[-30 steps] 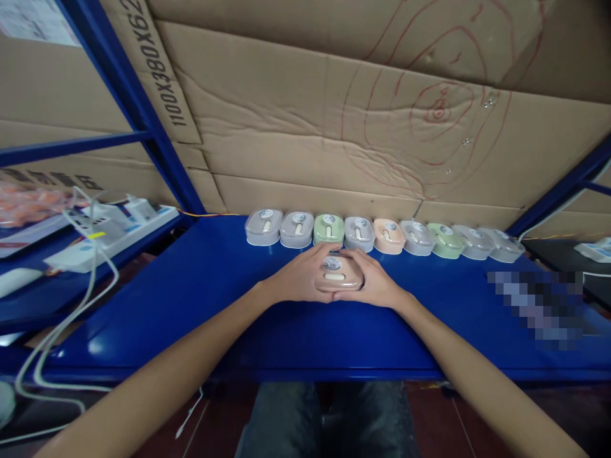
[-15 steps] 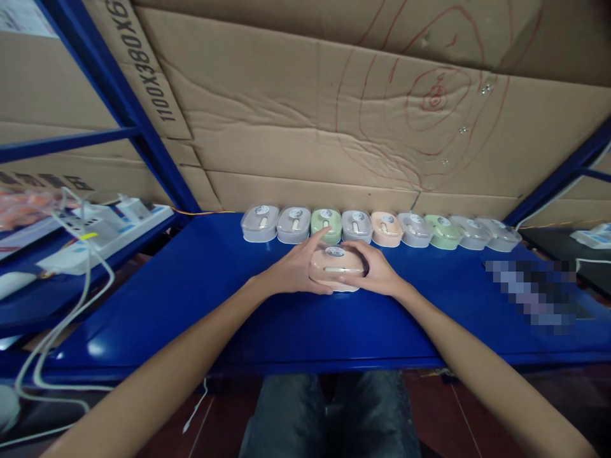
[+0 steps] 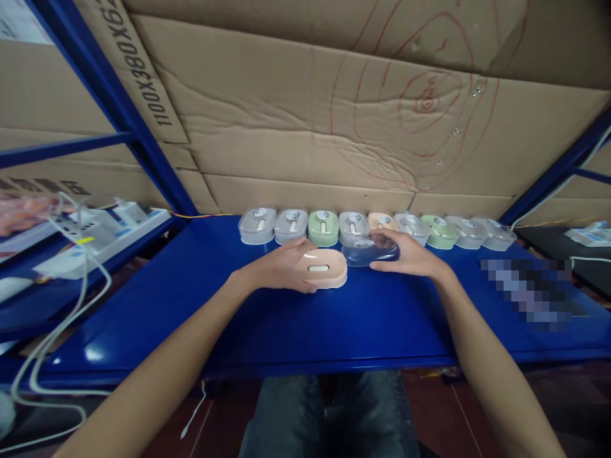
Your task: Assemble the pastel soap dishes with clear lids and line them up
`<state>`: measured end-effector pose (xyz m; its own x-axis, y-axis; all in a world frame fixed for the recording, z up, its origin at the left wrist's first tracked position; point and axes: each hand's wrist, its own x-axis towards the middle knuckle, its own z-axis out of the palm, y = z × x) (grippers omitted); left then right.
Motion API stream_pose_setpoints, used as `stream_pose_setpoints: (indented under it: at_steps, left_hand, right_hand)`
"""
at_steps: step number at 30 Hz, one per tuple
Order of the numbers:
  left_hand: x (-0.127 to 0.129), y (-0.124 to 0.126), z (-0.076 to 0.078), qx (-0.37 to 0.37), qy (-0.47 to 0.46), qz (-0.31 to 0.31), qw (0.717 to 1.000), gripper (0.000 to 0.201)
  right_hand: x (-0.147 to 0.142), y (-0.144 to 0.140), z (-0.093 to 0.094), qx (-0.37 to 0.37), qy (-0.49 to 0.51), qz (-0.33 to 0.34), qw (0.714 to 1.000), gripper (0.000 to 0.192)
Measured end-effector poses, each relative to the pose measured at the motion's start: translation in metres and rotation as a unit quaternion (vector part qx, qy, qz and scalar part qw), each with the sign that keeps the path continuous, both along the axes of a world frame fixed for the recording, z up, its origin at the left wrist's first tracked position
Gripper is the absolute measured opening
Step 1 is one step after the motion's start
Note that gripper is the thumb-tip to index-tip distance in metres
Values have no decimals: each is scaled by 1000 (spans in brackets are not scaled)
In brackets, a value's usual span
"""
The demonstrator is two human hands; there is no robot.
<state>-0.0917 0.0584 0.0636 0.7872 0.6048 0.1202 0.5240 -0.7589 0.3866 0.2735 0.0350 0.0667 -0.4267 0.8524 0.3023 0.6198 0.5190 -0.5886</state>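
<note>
My left hand is wrapped around the left side of a peach rounded box, which has a white oval bar on its top. To the right of it, my right hand grips a clear plastic cover with a round sticker on it. The cover is apart from the peach box, and blue tabletop shows through it. Behind both hands runs a row of similar boxes under clear covers, among them a green box and a grey box.
The blue table ends at a front edge above my legs. A cardboard wall stands behind the row. Power strips and white cables lie at the left. A pixelated dark object rests on the right side.
The clear cover has come off the peach box and moved right in my right hand. My left hand and the peach box have shifted slightly left.
</note>
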Motion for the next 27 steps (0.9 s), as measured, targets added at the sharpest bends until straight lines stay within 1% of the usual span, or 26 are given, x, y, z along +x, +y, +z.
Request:
stream_pose_setpoints:
  at_steps: [2, 4, 6, 8, 11, 13, 15, 16, 18, 20, 22, 24, 27]
  left_hand:
    - [-2, 0, 4, 16, 10, -19, 1000, 58]
    - [-3, 1, 5, 33, 11, -26, 999, 53]
    - [-3, 1, 3, 37, 4, -20, 999, 53]
    - [-2, 1, 0, 25, -12, -4, 1000, 57]
    - [-2, 1, -3, 8, -30, 11, 999, 60]
    - [-1, 1, -5, 13, -20, 8, 1000, 60]
    - [-1, 1, -7, 19, -1, 12, 1000, 65]
    - [0, 1, -8, 20, 5, 15, 1000, 68]
    - [2, 0, -11, 24, 5, 18, 1000, 72]
    - [5, -2, -14, 34, -6, 18, 999, 75]
    - [9, -3, -16, 44, -14, 3, 999, 75]
    - [13, -4, -18, 43, -27, -13, 999, 74]
    - [15, -4, -20, 30, -58, -16, 998, 79]
  right_hand:
    - [15, 1, 5, -35, -35, 9, 999, 73]
    - [25, 3, 4, -41, -75, 21, 996, 71]
    - [30, 6, -3, -21, -120, 20, 992, 73]
    - [32, 11, -13, 13, -154, 10, 988, 77]
    - [35, 16, -26, 57, -172, 8, 983, 87]
    - [33, 15, -26, 74, -175, 4, 982, 98]
    - [25, 10, -20, 78, -168, -7, 983, 103]
    - [17, 6, -16, 80, -159, -12, 984, 102]
    - [-4, -3, -8, 93, -128, -9, 987, 93]
    - [-29, -12, -5, 112, -89, 20, 990, 85]
    - [-52, -18, -10, 129, -70, 59, 987, 85]
    - [-68, -22, -20, 127, -76, 88, 985, 87]
    - [-78, -23, -33, 106, -96, 111, 983, 86]
